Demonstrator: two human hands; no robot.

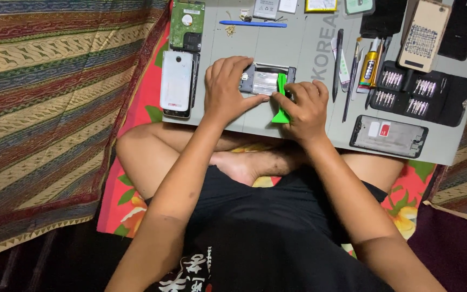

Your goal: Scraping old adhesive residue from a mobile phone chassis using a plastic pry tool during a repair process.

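Note:
An opened phone (266, 80) with its inner frame showing lies on the grey work mat (298, 54) over my crossed legs. My left hand (228, 89) presses down on the phone's left half. My right hand (305, 105) grips a green plastic pry tool (281, 103) whose upper end lies against the phone's right part.
A white phone back (176, 81) on a dark phone and a green hard-drive board (186, 24) lie at the left. At the right: a blue spudger (252, 24), slim pry tools (339, 62), a glue tube (369, 67), a black screwdriver-bit case (420, 92), another phone frame (388, 135). Striped fabric surrounds the mat.

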